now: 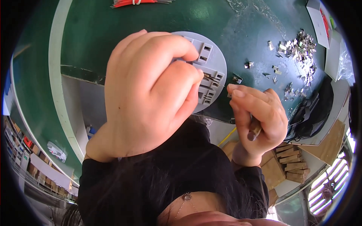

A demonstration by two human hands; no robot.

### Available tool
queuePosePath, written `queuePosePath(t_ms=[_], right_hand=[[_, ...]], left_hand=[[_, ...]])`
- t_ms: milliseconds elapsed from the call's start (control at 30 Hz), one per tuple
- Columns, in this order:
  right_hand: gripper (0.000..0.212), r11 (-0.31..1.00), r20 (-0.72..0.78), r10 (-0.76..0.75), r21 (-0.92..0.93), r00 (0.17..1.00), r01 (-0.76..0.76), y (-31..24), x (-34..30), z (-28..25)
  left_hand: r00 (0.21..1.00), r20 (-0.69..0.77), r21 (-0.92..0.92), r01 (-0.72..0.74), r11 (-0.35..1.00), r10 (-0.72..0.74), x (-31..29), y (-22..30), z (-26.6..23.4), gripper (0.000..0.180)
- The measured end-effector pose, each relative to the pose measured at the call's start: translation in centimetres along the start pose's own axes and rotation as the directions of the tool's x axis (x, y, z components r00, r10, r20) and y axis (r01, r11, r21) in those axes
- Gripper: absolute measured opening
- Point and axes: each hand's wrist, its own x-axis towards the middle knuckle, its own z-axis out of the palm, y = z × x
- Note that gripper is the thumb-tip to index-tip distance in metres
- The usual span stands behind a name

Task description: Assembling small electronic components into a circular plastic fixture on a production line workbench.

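Observation:
A round grey plate (221, 62) carries several grey rectangular blocks (205, 52) with square slots. My left hand (151, 86) is closed above the plate's left part, its fingers curled and its thumb tip against a slotted block; anything pinched there is hidden. Thin brassy metal pieces (211, 77) lie in the slots beside the thumb. Right of the plate, my right hand (260, 113) pinches a small metal clip (229, 95), mostly covered by the fingertips. The same hand keeps a brown rod (254, 132) in its curled lower fingers; only the blunt end shows.
Loose metal clips lie in a heap (303, 49) at the far right of the green table (94, 49), with single clips (249, 65) nearer the plate. A bundle of red wires (141, 3) lies at the far edge. A black mesh bag (311, 116) sits at right.

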Motion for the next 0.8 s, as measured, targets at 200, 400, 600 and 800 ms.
queuePosePath(t_ms=[200, 400, 600, 800], right_hand=[[0.031, 0.97, -0.103, 0.217, 0.136, 0.971, -0.203, 0.0, -0.2, 1.0], [0.022, 0.998, -0.044, 0.058, -0.015, 0.997, -0.059, 0.0, 0.1, 0.3], [0.024, 0.975, -0.066, 0.094, -0.197, 0.993, -0.105, -1.3, -0.3, 0.3], [0.024, 0.979, 0.095, 0.001, -0.204, 0.996, 0.018, -0.1, -0.2, -1.0]], left_hand=[[0.999, 0.001, 0.045, 0.048, 0.998, -0.048, 0.3, 0.6, 0.1, 0.022], [0.98, 0.199, 0.288, -0.036, 0.957, -0.023, 1.9, 1.9, -1.5, 0.022], [0.98, 0.185, -0.246, 0.114, 0.963, -0.069, 1.7, -0.7, -0.1, 0.021], [0.999, -0.014, -0.209, 0.045, 0.977, -0.049, -1.1, 0.6, 2.2, 0.021]])
